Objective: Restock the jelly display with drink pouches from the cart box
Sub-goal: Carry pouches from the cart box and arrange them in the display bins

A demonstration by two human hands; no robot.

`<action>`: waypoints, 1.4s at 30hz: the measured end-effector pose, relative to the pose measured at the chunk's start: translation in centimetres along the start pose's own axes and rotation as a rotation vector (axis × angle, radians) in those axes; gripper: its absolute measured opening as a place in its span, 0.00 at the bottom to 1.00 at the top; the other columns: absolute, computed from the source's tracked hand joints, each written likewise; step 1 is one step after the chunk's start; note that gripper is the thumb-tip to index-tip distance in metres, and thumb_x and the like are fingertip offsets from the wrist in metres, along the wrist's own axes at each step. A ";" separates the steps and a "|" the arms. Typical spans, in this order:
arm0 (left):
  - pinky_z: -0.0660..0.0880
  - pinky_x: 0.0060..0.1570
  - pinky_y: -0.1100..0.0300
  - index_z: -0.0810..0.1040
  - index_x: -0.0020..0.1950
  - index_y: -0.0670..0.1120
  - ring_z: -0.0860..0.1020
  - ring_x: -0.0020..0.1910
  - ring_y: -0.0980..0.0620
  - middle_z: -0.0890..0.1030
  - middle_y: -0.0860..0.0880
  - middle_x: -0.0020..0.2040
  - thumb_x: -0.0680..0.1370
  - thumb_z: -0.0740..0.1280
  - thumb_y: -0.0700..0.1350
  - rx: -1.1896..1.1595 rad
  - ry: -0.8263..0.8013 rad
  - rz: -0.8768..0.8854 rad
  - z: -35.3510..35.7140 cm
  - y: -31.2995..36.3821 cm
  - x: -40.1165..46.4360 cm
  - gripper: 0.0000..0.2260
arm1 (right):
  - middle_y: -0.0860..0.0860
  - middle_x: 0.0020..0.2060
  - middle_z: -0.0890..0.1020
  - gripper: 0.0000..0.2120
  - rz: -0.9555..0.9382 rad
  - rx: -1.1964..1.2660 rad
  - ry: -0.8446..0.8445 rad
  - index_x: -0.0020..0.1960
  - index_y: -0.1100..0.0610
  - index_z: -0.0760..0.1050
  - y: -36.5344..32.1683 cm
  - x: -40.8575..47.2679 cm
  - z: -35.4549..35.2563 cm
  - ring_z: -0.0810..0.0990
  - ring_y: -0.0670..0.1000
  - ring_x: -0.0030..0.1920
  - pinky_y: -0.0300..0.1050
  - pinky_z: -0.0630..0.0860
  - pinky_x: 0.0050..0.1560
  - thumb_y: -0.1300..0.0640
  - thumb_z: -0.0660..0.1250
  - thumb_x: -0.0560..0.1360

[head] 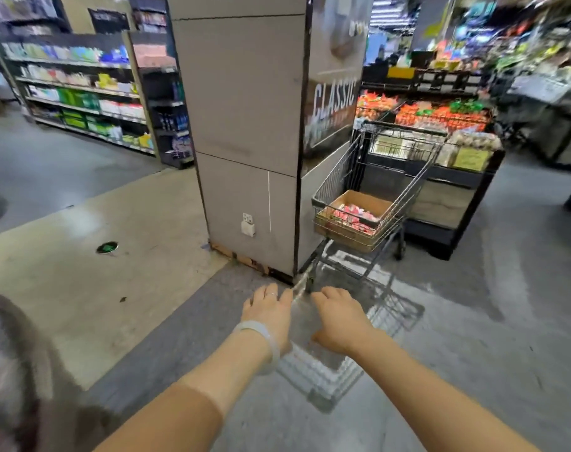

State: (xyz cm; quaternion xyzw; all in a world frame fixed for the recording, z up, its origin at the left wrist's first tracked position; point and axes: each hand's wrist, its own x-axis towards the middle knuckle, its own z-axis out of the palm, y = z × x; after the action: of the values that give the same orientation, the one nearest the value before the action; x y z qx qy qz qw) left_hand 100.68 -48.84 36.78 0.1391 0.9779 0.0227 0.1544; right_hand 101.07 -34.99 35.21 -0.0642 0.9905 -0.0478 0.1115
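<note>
Nearest the camera, both bare forearms reach forward over the grey floor (473,321). The left hand (268,310) is held palm down with fingers loosely spread and grips nothing; it wears a thin ring (271,293) on one finger and a pale bangle (264,340) at the wrist. The right hand (338,316) sits just beside it, also palm down, fingers curled slightly and empty. The two hands are close together but not touching.

Beyond the hands stands a grey tiled pillar (245,125), with a small white wall socket (247,223) low on its near face and a dark poster reading "CLASSIC" on its right face. A green floor marker (107,247) lies on the pale floor strip to the left.

Just right of the pillar is a wire shopping cart (368,197), well apart from both hands. In its basket sits an open brown cardboard box (352,220), flaps up. The box holds drink pouches (354,215): small flat packs in red, pink and white, lying jumbled in a loose layer. Print on them is too blurred to read.

Behind the cart stands a dark display stand (447,203) carrying red and orange packaged goods; its details are blurred. Far left, store shelves (78,93) hold mixed green, white and blue packages.
</note>
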 end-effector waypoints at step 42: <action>0.62 0.69 0.49 0.57 0.74 0.47 0.57 0.73 0.42 0.58 0.43 0.74 0.74 0.68 0.53 0.079 -0.258 0.200 -13.4 9.6 82.2 0.33 | 0.58 0.63 0.71 0.27 0.308 0.211 -0.191 0.68 0.59 0.66 42.4 65.0 -7.2 0.69 0.59 0.64 0.51 0.69 0.61 0.48 0.66 0.74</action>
State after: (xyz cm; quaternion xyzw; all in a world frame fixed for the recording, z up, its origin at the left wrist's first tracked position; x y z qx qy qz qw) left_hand 24.00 -16.72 26.05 0.2432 0.9315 -0.0183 0.2700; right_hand 31.69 -1.48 23.61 0.0959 0.9630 -0.1276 0.2170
